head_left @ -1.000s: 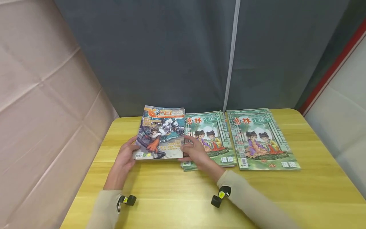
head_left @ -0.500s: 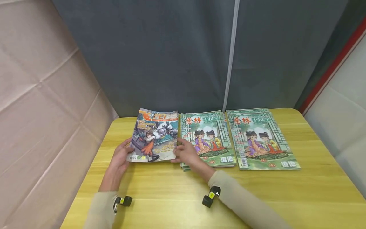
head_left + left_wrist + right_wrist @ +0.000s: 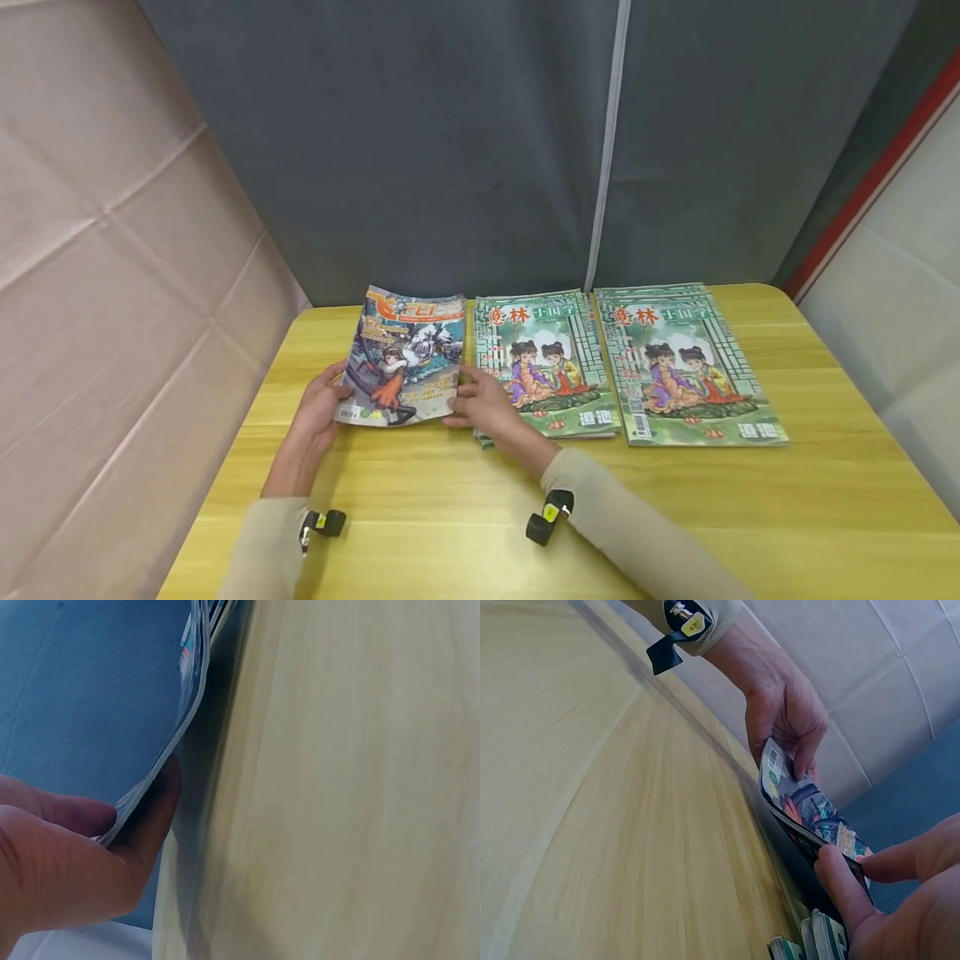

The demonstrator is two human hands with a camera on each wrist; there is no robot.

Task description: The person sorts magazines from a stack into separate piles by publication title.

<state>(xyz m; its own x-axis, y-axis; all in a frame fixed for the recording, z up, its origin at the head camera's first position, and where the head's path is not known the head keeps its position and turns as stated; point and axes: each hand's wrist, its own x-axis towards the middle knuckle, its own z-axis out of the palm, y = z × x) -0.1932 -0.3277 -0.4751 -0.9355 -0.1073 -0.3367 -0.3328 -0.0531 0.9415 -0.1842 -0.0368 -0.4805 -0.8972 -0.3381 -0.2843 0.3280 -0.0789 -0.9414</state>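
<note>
Between both hands is a comic magazine [image 3: 408, 358] with an orange title and a figure in red on its cover. My left hand [image 3: 317, 408] pinches its left edge near the bottom corner, thumb on the cover and fingers beneath. On the opposite edge my right hand [image 3: 487, 408] pinches the magazine the same way. In the left wrist view the magazine [image 3: 169, 746] bends in a curve and stands off the tabletop at the held edge. The right wrist view shows the magazine's cover [image 3: 810, 802] sagging between the two hands.
Just right of the held magazine lies a stack of green magazines [image 3: 551, 367]. A second green stack [image 3: 693, 367] lies beside it on the yellow wooden table [image 3: 450, 533]. A dark curtain [image 3: 420, 150] hangs behind, and a pale fabric wall [image 3: 135, 275] stands at the left.
Both hands have carried the comic magazine left and slightly toward me, off its overlap with the green stack. Over the last half second it has barely moved, its cover bending more.
</note>
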